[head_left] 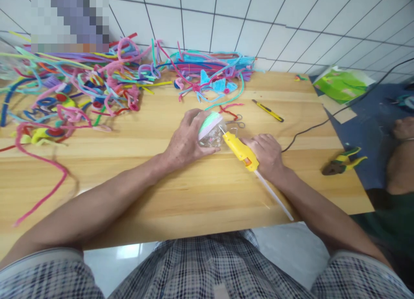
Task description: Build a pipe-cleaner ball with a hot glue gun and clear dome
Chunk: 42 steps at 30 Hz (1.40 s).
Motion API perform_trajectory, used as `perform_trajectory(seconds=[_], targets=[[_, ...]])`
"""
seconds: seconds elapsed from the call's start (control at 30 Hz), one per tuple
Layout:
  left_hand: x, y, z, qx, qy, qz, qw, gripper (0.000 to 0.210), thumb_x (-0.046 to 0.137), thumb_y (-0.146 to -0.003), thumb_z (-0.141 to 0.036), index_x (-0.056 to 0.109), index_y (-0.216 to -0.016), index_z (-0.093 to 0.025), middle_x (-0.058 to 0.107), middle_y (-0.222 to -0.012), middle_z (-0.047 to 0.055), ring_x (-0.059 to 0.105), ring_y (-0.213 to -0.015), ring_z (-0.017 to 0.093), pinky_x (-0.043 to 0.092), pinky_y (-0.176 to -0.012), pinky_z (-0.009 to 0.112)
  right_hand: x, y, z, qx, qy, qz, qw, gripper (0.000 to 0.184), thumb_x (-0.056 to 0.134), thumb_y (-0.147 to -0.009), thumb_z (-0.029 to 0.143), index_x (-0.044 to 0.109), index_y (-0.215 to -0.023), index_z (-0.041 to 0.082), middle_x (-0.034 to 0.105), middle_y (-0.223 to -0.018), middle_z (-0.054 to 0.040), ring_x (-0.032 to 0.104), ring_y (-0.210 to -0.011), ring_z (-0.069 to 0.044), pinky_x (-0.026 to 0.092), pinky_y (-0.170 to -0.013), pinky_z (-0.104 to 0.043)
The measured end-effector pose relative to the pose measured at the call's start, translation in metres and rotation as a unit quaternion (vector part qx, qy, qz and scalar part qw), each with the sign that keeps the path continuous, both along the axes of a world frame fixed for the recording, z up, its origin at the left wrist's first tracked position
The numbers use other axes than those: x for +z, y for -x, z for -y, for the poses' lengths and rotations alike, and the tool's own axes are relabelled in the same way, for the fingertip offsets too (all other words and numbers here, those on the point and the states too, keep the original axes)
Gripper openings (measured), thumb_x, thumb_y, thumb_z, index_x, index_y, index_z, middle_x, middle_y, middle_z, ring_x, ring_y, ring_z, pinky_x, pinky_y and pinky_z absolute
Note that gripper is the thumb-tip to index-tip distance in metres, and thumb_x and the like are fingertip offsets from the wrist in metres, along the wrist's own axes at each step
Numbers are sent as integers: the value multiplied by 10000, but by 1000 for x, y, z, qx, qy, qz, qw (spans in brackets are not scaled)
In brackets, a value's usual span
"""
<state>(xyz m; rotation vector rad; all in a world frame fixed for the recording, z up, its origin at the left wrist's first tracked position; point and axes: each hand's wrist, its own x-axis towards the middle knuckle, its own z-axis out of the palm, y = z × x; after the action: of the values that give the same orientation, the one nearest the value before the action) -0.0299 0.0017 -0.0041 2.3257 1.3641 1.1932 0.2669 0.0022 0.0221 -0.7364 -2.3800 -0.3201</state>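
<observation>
My left hand is wrapped around a clear, rounded container whose upper part is covered by green, white and lilac bands. My right hand grips a yellow hot glue gun, its metal nozzle at the container's right side. Whether the tip touches the surface I cannot tell. From the gun's back end a long translucent glue stick sticks out toward the table's front edge. Small scissors lie just beyond the nozzle, beside a red pipe cleaner.
Tangled pipe cleaners fill the back left, with bundles along the wall. A yellow utility knife and pliers lie to the right. A black cord crosses the right edge near a green bag. Another person's leg shows at right.
</observation>
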Motion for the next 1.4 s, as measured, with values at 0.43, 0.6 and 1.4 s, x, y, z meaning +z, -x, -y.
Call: perform_trajectory(seconds=[0.43, 0.6, 1.4], targets=[[1, 3, -4, -8, 11, 12, 1000, 1101, 1036, -711, -470, 431, -1609, -276, 552, -1562, 136, 541, -1495, 377, 500, -1276, 577, -5, -1, -5, 0, -5, 8, 1000, 547, 343, -1182, 487, 777, -1153, 156, 676, -783, -74, 546, -748, -241, 361, -717, -408], [2, 2, -3, -5, -4, 0, 1000, 1119, 1058, -693, -443, 428, -1602, -269, 563, -1550, 146, 548, -1482, 379, 518, -1261, 583, -4, 1, -5, -15, -12, 21, 1000, 654, 249, -1190, 539, 789, -1110, 179, 672, -771, -71, 521, -737, -243, 363, -718, -402], [0, -1, -2, 3, 6, -4, 1000, 1104, 1016, -730, -499, 405, -1620, -265, 531, -1560, 152, 544, -1489, 378, 525, -1255, 547, 3, 6, -2, -7, -31, 3, 1000, 485, 356, -1196, 417, 749, -1126, 141, 690, -769, -64, 607, -730, -236, 412, -701, -397]])
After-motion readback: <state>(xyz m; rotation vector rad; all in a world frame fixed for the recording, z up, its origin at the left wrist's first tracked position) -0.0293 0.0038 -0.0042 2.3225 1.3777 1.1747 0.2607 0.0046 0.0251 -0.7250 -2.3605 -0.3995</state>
